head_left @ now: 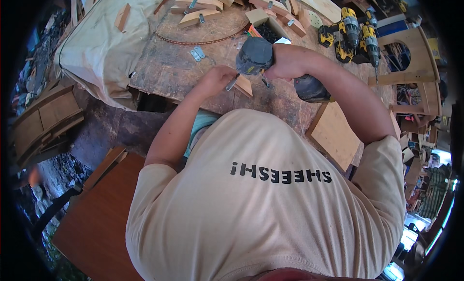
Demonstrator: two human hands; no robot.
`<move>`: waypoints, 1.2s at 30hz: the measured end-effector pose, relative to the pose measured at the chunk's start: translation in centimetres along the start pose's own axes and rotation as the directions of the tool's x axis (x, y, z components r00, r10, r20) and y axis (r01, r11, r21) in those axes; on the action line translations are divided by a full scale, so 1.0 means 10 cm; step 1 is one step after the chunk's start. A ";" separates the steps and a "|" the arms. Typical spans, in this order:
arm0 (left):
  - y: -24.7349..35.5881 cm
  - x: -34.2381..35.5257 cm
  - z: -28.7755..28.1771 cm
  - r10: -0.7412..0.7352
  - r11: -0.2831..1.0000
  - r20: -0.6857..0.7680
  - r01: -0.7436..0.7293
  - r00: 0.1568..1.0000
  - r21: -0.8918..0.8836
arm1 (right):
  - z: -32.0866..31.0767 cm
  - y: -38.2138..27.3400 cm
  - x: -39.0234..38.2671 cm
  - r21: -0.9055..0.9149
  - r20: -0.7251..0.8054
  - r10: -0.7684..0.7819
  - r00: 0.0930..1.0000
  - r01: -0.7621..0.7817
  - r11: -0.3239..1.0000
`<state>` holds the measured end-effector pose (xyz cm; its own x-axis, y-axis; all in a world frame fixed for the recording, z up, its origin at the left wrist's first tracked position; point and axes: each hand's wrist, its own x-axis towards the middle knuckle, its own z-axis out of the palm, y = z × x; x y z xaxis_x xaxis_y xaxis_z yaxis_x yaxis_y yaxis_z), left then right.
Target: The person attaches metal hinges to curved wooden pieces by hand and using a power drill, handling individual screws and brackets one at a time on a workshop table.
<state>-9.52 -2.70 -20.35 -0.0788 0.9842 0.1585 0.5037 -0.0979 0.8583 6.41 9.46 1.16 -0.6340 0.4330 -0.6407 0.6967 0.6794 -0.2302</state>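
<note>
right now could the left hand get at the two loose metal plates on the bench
Probably yes. The left hand pins a small wooden piece and would have to let go, but the metal plates lie on bare workbench just beyond it, nothing between.

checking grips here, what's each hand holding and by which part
Right hand grips the cordless drill by its handle. Left hand pinches the small wooden block and metal bracket at its edge.

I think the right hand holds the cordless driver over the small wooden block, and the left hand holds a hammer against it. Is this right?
Not quite. In the head view the left hand holds a flat metal bracket, not a hammer, against the wooden block. The right hand does hold the cordless driver.
</note>
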 end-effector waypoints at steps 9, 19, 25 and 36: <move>-0.10 0.10 0.02 0.000 0.699 -0.169 -0.121 0.986 -0.705 | 0.00 0.00 0.10 0.016 0.136 -0.149 0.979 0.148 0.989; 1.12 0.47 -0.40 0.322 0.798 -0.132 -0.344 0.938 -0.495 | -0.12 -0.17 0.07 -0.103 0.164 -0.012 0.986 0.029 0.994; 1.08 0.59 -0.36 0.306 0.753 -0.187 -0.358 0.933 -0.552 | -0.14 -0.11 0.10 -0.049 0.168 0.027 0.985 -0.019 0.999; 1.03 0.63 -0.38 0.349 0.738 -0.204 -0.402 0.915 -0.543 | -0.13 -0.06 0.16 -0.011 0.183 -0.005 0.983 0.007 1.000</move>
<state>-8.12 1.93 -8.67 -0.0716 0.8363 0.5436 -0.0637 -0.5477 0.8343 4.50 10.49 1.18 -0.5651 0.3138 -0.7630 0.6884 0.6891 -0.2264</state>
